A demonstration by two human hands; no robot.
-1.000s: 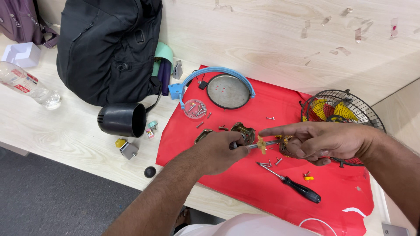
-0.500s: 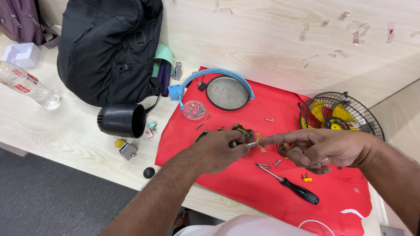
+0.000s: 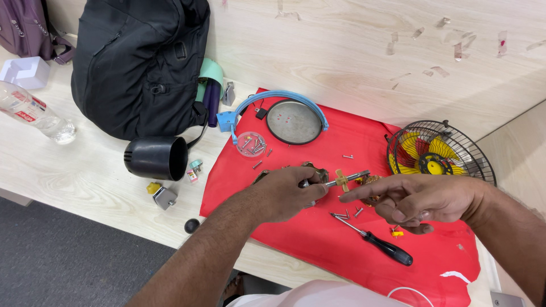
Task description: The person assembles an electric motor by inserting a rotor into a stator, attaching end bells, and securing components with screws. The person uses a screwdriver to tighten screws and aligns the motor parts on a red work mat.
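Note:
My left hand [image 3: 284, 193] grips a small motor part with a metal shaft [image 3: 348, 177] that sticks out to the right over the red mat [image 3: 318, 250]. A small yellow plastic piece [image 3: 341, 181] sits on the shaft. My right hand [image 3: 421, 200] is just to the right, its index finger stretched toward the shaft tip, the other fingers curled. Whether it holds anything I cannot tell. Below the hands lies a black-handled screwdriver [image 3: 375, 241] beside loose screws [image 3: 347, 214].
A black backpack [image 3: 142, 62] and a black cylinder [image 3: 156, 158] stand at left, with a plastic bottle [image 3: 34, 113] beyond. On the mat are a round mirror in a blue frame [image 3: 293, 120] and a clear dish of screws [image 3: 250, 143]. A caged yellow fan [image 3: 438, 159] stands right.
My right hand has drawn slightly right and its index finger now points at the shaft tip. The shaft with the yellow piece shows more clearly between my hands.

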